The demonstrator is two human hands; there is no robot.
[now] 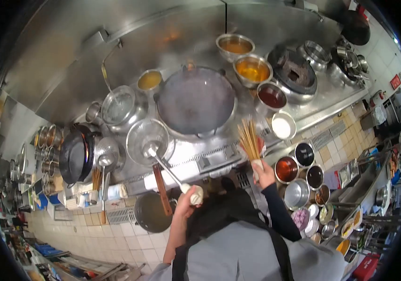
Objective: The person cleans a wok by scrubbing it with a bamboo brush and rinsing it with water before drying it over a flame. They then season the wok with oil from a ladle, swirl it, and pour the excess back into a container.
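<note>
My left hand (pixel 189 202) is closed round the white, cloth-wrapped end of a ladle (pixel 170 171). The ladle's bowl rests over a round wire strainer (pixel 147 133) on the steel counter. In my right hand (pixel 265 175) is a bamboo wok brush (pixel 250 140), gripped at its pale bound end with the bristles pointing away from me. A large dark wok (pixel 196 100) sits on the stove ahead, between and beyond both hands, with steam over it. Just left of the ladle lies a brown wooden handle (pixel 162 192).
Bowls of amber liquid (pixel 253 69), a pot of dark red sauce (pixel 271 96) and a white-filled pot (pixel 283 126) line the counter at right. Several seasoning pots stand near my right arm, including one of red oil (pixel 286 169). Another wok (pixel 74 157) is at left.
</note>
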